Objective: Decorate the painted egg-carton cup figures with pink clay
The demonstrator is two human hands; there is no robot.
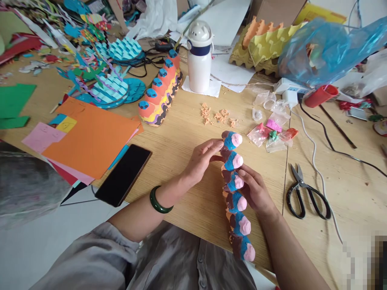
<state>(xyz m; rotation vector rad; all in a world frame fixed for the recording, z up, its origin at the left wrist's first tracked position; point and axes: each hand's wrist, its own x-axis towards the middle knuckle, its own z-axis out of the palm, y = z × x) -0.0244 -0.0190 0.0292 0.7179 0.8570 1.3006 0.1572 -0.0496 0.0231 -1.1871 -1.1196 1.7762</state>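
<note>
Just right of centre in the frame, a painted strip (235, 204) of six brown-and-blue bumps with pink tips runs down towards the near edge of the bench (169, 161). The left hand (202, 161) has its grip at the strip's upper end, thumb and fingers pinching the left side. The right hand (256, 192) meets the right side slightly lower, its grip closed around the edge near the second and third bumps. The strip's lower half extends below both grips. Scissors (301, 183) lie at right; a phone (123, 175) lies left of centre.
</note>
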